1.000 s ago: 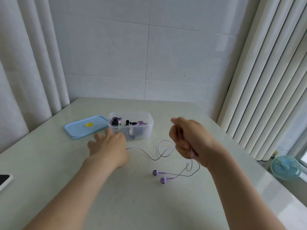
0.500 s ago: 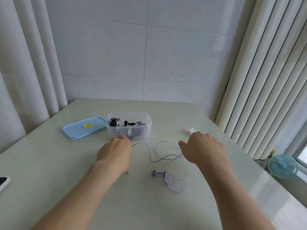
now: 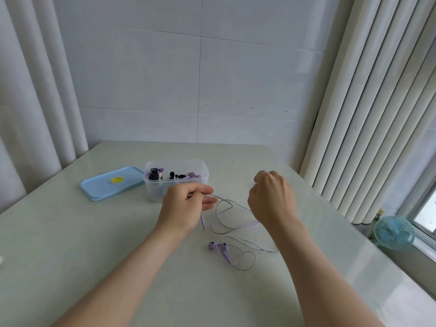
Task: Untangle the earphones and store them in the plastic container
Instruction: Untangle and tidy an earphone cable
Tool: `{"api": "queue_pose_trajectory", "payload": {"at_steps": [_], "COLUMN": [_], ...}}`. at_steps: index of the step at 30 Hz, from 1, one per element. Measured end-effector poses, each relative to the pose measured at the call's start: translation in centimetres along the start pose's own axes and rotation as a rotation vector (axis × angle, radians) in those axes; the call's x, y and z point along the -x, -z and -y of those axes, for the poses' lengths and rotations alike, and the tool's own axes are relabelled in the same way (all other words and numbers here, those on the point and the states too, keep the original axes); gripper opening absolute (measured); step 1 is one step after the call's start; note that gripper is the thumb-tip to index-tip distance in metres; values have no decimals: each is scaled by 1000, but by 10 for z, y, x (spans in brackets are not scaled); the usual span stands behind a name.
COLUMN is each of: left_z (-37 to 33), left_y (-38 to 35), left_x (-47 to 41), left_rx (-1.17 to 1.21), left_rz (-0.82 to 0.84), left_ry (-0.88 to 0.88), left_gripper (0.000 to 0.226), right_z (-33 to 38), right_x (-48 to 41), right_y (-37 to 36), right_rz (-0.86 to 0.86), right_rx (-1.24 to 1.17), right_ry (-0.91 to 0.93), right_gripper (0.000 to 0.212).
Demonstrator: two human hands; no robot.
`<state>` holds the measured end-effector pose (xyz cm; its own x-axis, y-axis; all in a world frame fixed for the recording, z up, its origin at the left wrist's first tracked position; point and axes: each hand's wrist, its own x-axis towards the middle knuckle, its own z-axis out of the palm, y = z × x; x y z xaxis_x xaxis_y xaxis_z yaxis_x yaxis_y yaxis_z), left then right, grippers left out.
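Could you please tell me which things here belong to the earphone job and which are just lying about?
Job: purple earphones, cable held by the left hand and right hand; plastic container; its blue lid.
Lying about: small blue fan; curtains.

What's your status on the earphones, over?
Left hand pinches purple cable; right hand grips it too. Earbuds on table, container open. Nothing in the way.

No word, number or brand is showing legibly anywhere; the only label-like mark is a round yellow sticker (image 3: 116, 179) sitting on the blue lid (image 3: 99, 190) at the centre left of the frame, and whatever it is carrying is too small to read
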<state>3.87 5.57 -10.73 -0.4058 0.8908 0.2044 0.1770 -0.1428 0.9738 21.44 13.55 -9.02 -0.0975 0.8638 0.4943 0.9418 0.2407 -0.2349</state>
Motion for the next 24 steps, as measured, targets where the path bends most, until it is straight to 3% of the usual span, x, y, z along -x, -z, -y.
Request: {"api": "queue_pose_trajectory", "payload": {"at_steps": [2,6,12,15,18,24], "left_z": [3,13,18,17,14,6], "left_y": [-3,-3,-4,-2,-1,3], "left_x": [-1,-1,-2,-3,0,1], "left_rx": [9,-230,-331,-335,-266,-194], "left_rz": [28,75,-57,-83,-78,-28], "left_ry": [-26,-199,-341,-298,-227,-191], "left_gripper": [40,38,12,23,27,31], "right_z": [-7,-20,-29,-30,-35,-26], "right_x": [-5,-12,-18,-21,-25,-20], "right_y": [-11,-32,-49,-52,-56,-41], "right_rz": [52,156,391,343,211,50], "right_rx": [0,-27,12,30,-99,-387], "right_ry": [3,-22,-115,-93,-88,-117], "right_gripper": [27,38,45,31,18,29]}}
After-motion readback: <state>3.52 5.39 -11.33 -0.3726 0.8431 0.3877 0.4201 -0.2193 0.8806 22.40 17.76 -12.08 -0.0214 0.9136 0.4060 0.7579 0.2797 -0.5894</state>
